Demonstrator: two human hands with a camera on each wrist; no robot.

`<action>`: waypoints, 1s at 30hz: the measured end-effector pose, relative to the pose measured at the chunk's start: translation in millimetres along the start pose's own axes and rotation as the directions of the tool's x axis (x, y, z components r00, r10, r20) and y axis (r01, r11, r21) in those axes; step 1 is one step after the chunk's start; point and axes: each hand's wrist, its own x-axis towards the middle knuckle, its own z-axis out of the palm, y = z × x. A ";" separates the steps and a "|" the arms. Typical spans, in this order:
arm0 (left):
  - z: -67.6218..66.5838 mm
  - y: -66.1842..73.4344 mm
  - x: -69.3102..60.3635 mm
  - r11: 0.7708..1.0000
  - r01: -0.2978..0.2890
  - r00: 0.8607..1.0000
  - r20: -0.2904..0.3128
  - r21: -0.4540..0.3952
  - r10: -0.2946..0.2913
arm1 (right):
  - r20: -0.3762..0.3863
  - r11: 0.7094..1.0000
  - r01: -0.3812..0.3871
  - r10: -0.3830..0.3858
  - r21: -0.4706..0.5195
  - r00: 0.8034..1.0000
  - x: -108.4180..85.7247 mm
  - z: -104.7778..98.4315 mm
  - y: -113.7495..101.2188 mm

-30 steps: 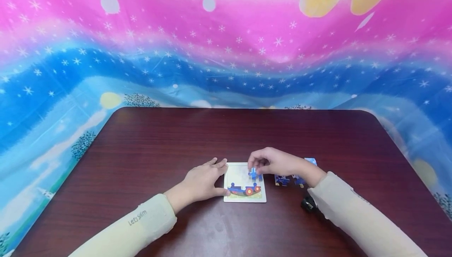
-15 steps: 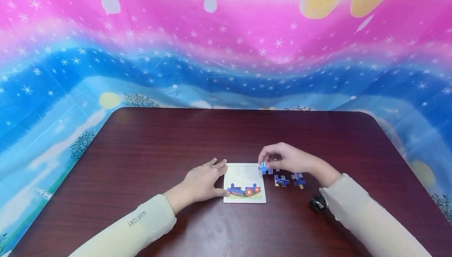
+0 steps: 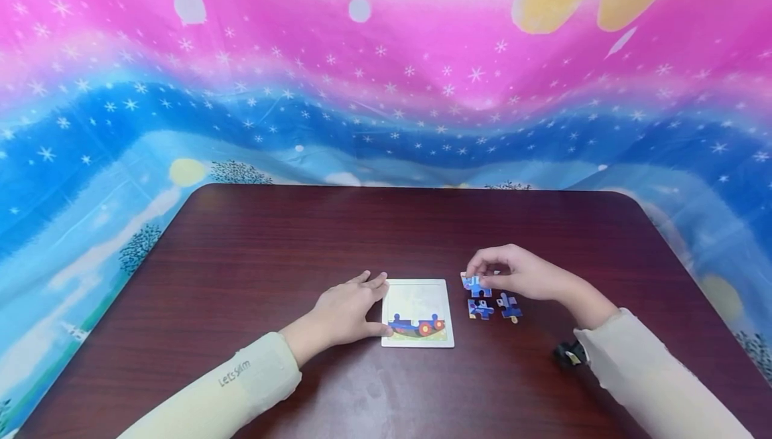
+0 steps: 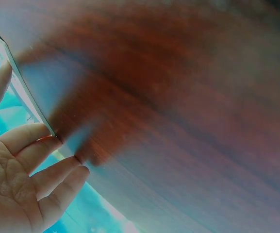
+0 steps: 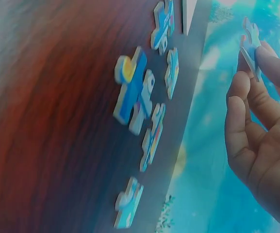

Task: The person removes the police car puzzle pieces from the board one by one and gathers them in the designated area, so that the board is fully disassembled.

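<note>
A square puzzle tray [image 3: 416,297] with a pale rim lies on the table, its bottom row filled by pieces [image 3: 416,327] showing a blue vehicle with red wheels. My left hand [image 3: 340,311] rests at the tray's left side, with thumb and fingertips against its edge; the left wrist view shows the fingers nearly straight. Right of the tray, my right hand [image 3: 521,275] pinches a blue puzzle piece [image 5: 250,51] between thumb and fingers, raised off the table. Below that hand lie a blue-and-white piece [image 3: 480,309] and a blue piece with a yellow tip [image 3: 509,306].
In the right wrist view more loose pieces lie on the wood, among them a multicoloured one [image 5: 153,138] and a light blue one [image 5: 128,204]. A black device [image 3: 568,355] sits at my right wrist. A printed cloth [image 3: 386,90] hangs behind the dark table [image 3: 289,231].
My right hand has moved right, from over the tray to the loose pieces, carrying the blue puzzle piece. The left hand and the tray have stayed in place.
</note>
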 end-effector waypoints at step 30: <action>-0.4 0.7 0.1 1.000 0.006 1.000 0.012 -0.007 -0.005 | -0.147 0.998 0.009 -0.018 -0.064 0.989 -62.0 -17.4 34.9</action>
